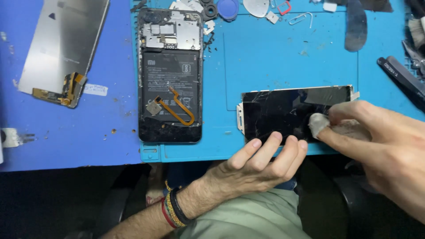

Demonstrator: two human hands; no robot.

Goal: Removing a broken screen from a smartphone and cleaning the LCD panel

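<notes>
A cracked black phone screen (283,110) lies on the blue work mat (265,57) near the table's front edge. My left hand (256,163) rests at its near edge, fingertips pressing on the glass and holding it down. My right hand (380,141) comes in from the right and pinches a small grey-white cloth (319,125) against the screen's right part. To the left lies an opened phone body (170,75) with its black battery, metal shields and an orange flex cable showing.
A silver display panel (62,48) with a flex connector lies at the far left on the darker blue table. Small parts, a blue round pick, a paper clip and screws sit along the mat's back edge. Dark tools (400,77) lie at the right edge.
</notes>
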